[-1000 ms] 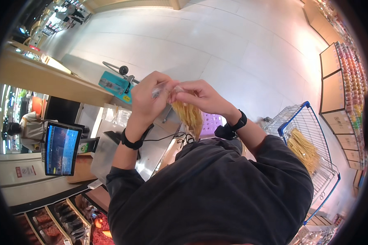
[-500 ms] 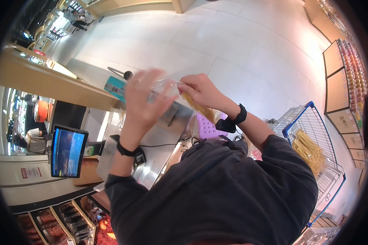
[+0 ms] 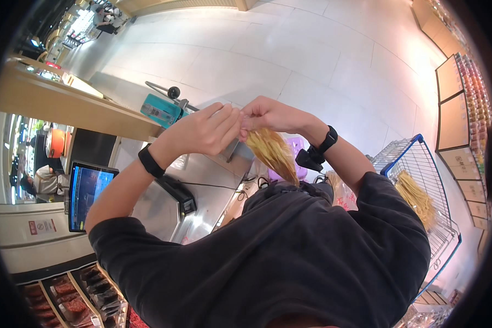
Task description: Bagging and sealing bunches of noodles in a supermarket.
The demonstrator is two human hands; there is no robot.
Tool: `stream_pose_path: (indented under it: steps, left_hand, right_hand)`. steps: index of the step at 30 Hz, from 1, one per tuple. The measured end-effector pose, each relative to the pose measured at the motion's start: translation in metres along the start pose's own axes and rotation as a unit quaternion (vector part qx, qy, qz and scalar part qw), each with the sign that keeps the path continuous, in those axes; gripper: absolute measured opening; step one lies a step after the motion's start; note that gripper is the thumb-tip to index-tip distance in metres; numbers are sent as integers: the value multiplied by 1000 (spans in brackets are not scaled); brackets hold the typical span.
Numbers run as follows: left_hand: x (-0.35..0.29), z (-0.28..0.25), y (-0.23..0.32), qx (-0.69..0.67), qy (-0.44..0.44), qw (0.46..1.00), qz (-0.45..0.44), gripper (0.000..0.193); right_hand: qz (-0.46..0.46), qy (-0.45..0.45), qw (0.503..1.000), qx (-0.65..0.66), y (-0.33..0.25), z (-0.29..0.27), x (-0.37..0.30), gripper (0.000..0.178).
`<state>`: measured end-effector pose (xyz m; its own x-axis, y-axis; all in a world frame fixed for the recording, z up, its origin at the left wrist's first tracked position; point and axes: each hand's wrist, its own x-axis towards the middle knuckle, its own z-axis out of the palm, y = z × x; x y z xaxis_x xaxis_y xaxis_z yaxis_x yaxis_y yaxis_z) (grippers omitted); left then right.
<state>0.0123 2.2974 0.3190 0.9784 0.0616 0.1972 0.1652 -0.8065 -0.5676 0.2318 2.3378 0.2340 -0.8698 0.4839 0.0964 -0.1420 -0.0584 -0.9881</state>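
A clear plastic bag of long yellow dried sticks hangs from my hands, its lower end slanting toward my body. My right hand is closed on the gathered top of the bag. Close against it, my left hand has its fingers curled together at the same bag top; the exact grip of its fingertips is hidden. A teal bag-neck sealer or tape dispenser stands just beyond my left hand, at the end of the metal counter. Below the bag, a purple perforated basket is partly covered by it.
At my right is a blue-edged wire cart holding more yellow sticks. To the left are a lit screen and a wooden ledge. Bins of packaged goods lie lower left; stocked shelves line the far right.
My left hand, open and blurred before, has come down and closed at the bag's top beside my right hand. My left elbow has swung outward; the bag shows more fully.
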Motion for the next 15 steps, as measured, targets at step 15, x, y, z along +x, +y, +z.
stream_pose_path:
  steps: [15]
  left_hand:
    - [-14, 20, 12, -285, -63, 871, -396, 3]
  right_hand:
    - [-155, 145, 890, -403, 17, 23, 23, 11]
